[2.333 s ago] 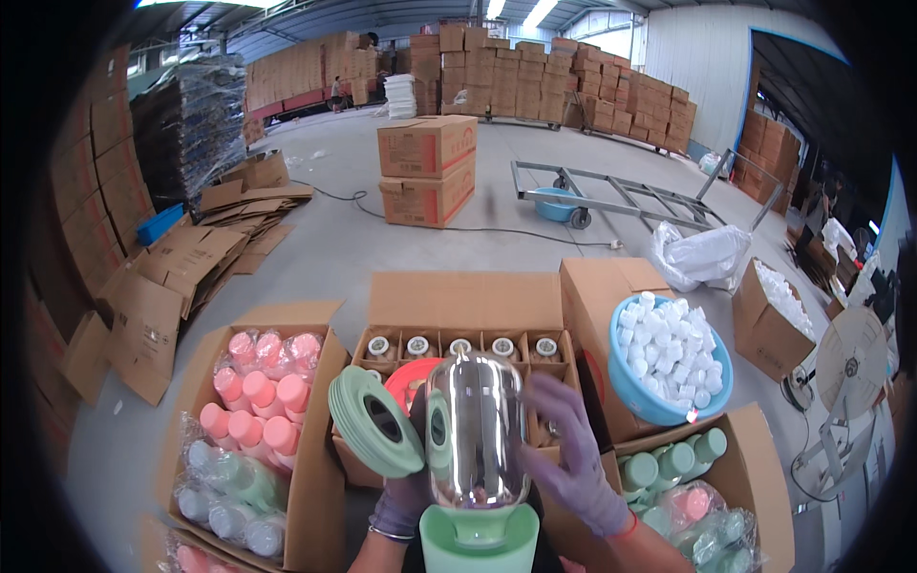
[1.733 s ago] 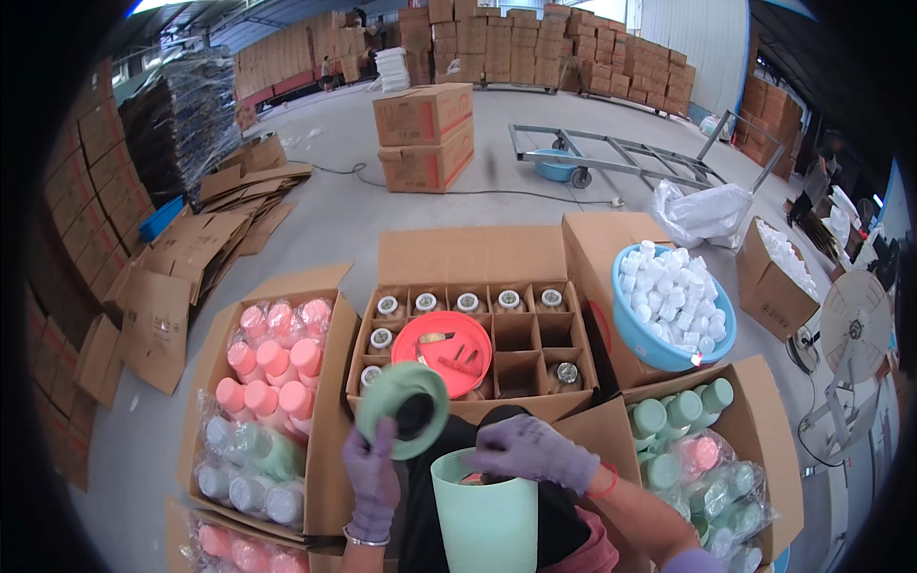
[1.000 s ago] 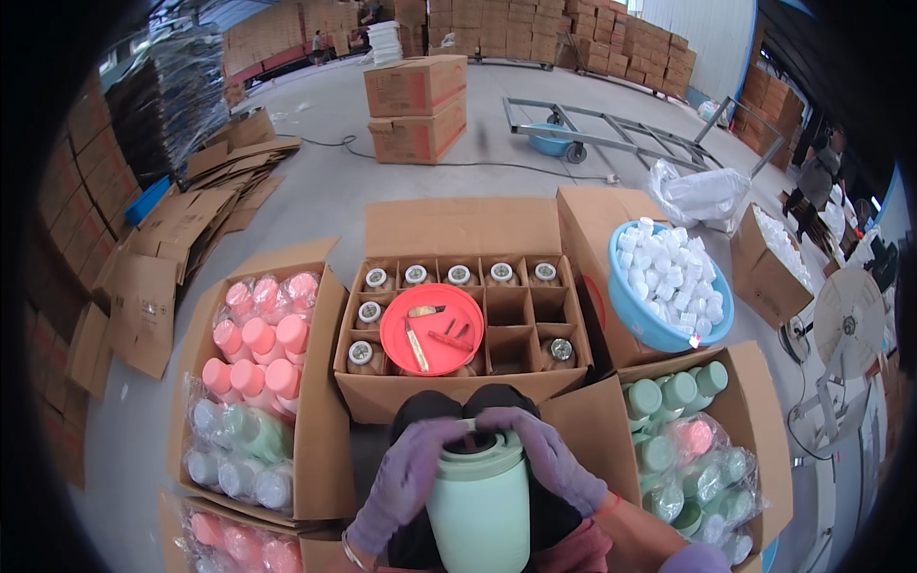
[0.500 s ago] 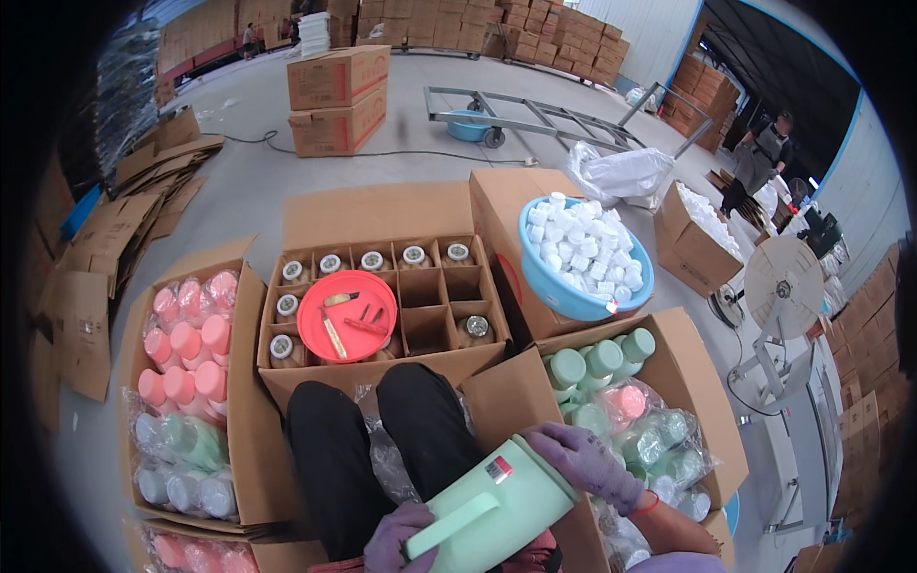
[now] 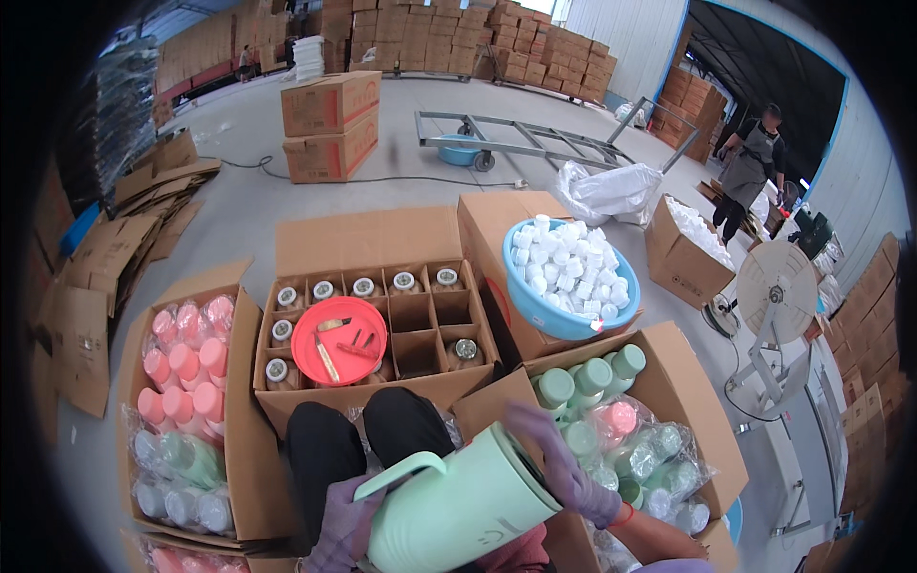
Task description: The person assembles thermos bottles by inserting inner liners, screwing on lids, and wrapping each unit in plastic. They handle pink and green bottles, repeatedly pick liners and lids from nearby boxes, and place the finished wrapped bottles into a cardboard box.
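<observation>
A mint-green handled jug [image 5: 449,511] lies tilted across my lap, its wide end toward the right and its handle up. My left hand [image 5: 344,525], in a purple glove, is closed on it by the handle and the lower left end. My right hand [image 5: 568,468], gloved too, rests against the wide end with fingers stretched out, slightly blurred. What lies inside that end is hidden. Beside my right hand, an open carton [image 5: 683,349] holds mint-green bottles [image 5: 594,375], several in clear plastic, and one pink-topped bottle [image 5: 621,416].
Ahead, a divided carton [image 5: 382,250] holds white-capped bottles and bears a red lid [image 5: 310,334] with small tools. Left stands a carton of pink bottles [image 5: 181,406]. A blue basin [image 5: 564,329] of white caps sits on a box. A person [image 5: 755,162] stands far right.
The jug has turned so its handle now points up and a drawn smile shows. My right hand has moved from its top to the wide end's edge. The distant person has moved.
</observation>
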Demonstrator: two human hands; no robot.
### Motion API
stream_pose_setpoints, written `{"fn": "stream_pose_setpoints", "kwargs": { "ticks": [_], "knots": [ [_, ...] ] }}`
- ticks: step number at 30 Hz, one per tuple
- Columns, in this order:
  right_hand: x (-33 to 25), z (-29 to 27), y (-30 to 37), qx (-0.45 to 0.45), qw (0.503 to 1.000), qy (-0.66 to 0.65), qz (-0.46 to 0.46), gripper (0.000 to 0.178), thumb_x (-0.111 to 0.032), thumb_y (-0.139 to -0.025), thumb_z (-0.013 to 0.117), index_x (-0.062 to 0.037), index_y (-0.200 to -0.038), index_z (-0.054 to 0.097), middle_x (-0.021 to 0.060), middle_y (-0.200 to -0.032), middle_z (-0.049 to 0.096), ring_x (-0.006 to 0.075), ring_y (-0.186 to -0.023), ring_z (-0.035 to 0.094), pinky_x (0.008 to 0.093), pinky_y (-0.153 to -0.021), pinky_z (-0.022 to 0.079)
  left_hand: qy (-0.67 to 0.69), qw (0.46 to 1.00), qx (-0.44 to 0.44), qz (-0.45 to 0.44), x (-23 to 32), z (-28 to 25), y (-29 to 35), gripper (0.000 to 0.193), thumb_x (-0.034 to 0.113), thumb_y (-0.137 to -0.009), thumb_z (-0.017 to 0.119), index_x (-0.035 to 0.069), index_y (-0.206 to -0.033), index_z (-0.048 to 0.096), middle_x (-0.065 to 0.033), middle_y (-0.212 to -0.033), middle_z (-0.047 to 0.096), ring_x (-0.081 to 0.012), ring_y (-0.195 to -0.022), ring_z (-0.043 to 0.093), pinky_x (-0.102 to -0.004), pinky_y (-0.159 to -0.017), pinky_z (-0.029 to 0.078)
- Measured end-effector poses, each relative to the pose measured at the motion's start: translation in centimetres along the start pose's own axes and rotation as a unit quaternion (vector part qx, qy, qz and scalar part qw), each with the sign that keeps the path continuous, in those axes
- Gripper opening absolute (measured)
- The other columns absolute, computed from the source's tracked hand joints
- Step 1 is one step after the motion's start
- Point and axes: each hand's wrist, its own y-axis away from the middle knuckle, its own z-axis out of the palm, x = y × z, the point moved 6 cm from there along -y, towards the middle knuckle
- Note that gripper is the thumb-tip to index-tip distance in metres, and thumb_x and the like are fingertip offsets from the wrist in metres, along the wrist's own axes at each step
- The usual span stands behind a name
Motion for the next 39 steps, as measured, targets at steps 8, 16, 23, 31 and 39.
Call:
{"fn": "stream_pose_setpoints", "kwargs": {
  "ticks": [8,16,23,31,39],
  "knots": [
    [4.6,1.9,0.3,0.002,0.883,-0.325,0.337,0.068,-0.053,-0.097,0.048,-0.0029,-0.142,0.042,0.0117,-0.134,0.050,0.0232,-0.118,0.055,0.0341,-0.104,0.042,-0.352,0.843,0.034,0.406,6.8,2.6,1.0,0.019,0.013,-0.087,0.062,0.001,-0.097,0.073,-0.0138,-0.103,0.074,-0.0272,-0.099,0.071,-0.0404,-0.097,0.050],
    [4.2,1.6,-1.6,-0.053,0.886,-0.391,0.245,0.060,-0.049,-0.103,0.043,-0.0048,-0.144,0.039,0.0113,-0.136,0.050,0.0203,-0.128,0.049,0.0330,-0.110,0.037,-0.407,0.782,0.111,0.459,6.9,4.9,2.2,0.018,0.007,-0.088,0.057,-0.004,-0.094,0.071,-0.0179,-0.097,0.073,-0.0321,-0.098,0.071,-0.0398,-0.093,0.052],
    [-3.3,-1.5,-4.2,-0.078,0.990,0.033,-0.110,0.042,-0.019,-0.097,0.062,-0.0061,-0.136,0.054,0.0129,-0.128,0.056,0.0236,-0.119,0.055,0.0350,-0.105,0.042,-0.082,0.966,0.185,0.161,2.1,-1.9,1.5,0.029,0.012,-0.093,0.054,-0.004,-0.110,0.071,-0.0054,-0.088,0.072,-0.0085,-0.072,0.064,-0.0237,-0.065,0.050],
    [-0.4,3.9,-5.5,-0.287,0.938,0.137,-0.138,0.013,-0.021,-0.088,0.067,-0.0127,-0.098,0.068,0.0086,-0.093,0.059,0.0291,-0.092,0.060,0.0397,-0.081,0.049,-0.142,0.975,0.051,0.165,-1.9,-2.1,4.6,0.071,0.014,-0.088,0.073,-0.001,-0.149,0.040,-0.0098,-0.124,0.063,-0.0141,-0.105,0.060,-0.0289,-0.093,0.049],
    [3.7,14.6,-21.1,-0.252,0.947,0.150,-0.133,0.025,-0.029,-0.091,0.064,-0.0065,-0.099,0.070,0.0150,-0.098,0.069,0.0335,-0.097,0.066,0.0396,-0.086,0.053,-0.018,0.999,0.049,0.010,-0.6,-5.8,4.4,0.070,0.018,-0.085,0.072,-0.006,-0.145,0.045,-0.0040,-0.109,0.067,-0.0082,-0.083,0.061,-0.0213,-0.067,0.051]
  ]
}}
